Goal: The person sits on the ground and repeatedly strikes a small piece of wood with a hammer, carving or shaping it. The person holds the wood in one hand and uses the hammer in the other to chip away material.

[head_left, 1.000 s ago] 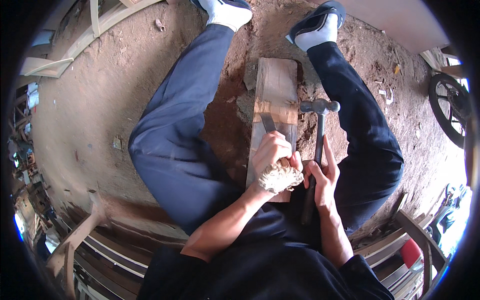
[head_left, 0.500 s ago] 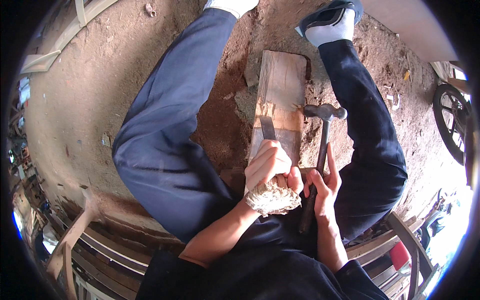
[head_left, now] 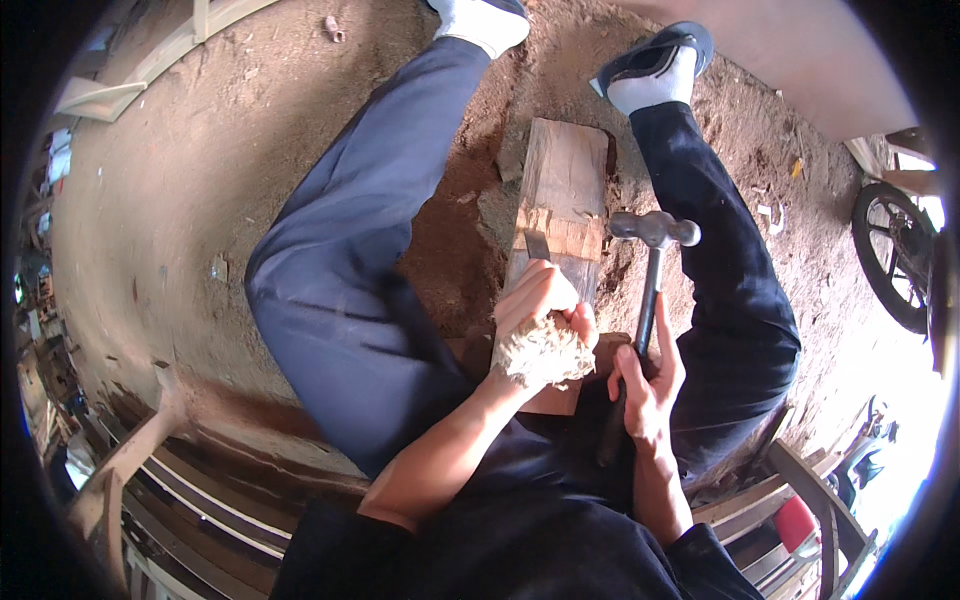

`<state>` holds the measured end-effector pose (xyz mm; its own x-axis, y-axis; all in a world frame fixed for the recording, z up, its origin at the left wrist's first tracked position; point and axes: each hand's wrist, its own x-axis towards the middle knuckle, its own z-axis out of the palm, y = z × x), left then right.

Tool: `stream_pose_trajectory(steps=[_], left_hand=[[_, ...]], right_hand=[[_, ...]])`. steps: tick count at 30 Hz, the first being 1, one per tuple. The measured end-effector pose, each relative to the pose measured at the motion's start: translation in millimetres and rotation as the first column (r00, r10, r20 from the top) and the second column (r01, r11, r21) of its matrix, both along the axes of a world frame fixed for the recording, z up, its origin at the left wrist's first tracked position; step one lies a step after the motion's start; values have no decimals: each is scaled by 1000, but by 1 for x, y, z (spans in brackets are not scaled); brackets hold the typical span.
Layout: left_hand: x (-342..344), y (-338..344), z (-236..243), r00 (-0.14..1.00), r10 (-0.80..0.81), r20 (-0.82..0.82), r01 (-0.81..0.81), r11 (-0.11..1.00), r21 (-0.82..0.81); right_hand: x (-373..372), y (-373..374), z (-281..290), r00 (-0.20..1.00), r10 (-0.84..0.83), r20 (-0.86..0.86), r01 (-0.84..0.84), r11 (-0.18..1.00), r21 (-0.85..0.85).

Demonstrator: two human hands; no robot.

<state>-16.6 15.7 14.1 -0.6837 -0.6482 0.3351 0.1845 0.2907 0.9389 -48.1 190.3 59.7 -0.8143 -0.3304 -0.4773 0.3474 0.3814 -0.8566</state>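
Observation:
My left hand [head_left: 535, 298] is closed round a chisel [head_left: 537, 245], its flat metal blade pointing away from me. The frayed, splintered wooden end of its handle [head_left: 545, 352] faces up towards me. The blade tip lies at a pale, freshly cut band on a wooden board [head_left: 563, 165], which stretches away between my legs. Fingers of my right hand [head_left: 648, 390] wrap a ball-peen hammer [head_left: 655, 231] by its dark handle, index finger extended along the shaft. The hammer head is beside the board's right edge, apart from the chisel.
My legs [head_left: 345, 240] flank the board on brown dirt ground [head_left: 170, 230]. Slatted wooden frames [head_left: 130, 470] stand at lower left and lower right. A black spoked wheel [head_left: 893, 257] is at the far right, with a red object [head_left: 796, 524] below it.
My left hand and the chisel sit slightly farther forward against the board, with less blade showing. The hammer stays at the board's right side. The whole view has shifted a little.

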Motion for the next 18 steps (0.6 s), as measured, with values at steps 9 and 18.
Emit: stream_pose_trajectory(steps=[9,18], left_hand=[[0,13,-27,997,10,-79,-2,995,98],[-14,22,-50,960,47,-276,25,967,252]], right_hand=[[49,80,68,755,327,-569,-361,931,55],[60,48,89,615,599,-513,-309,782,542]])
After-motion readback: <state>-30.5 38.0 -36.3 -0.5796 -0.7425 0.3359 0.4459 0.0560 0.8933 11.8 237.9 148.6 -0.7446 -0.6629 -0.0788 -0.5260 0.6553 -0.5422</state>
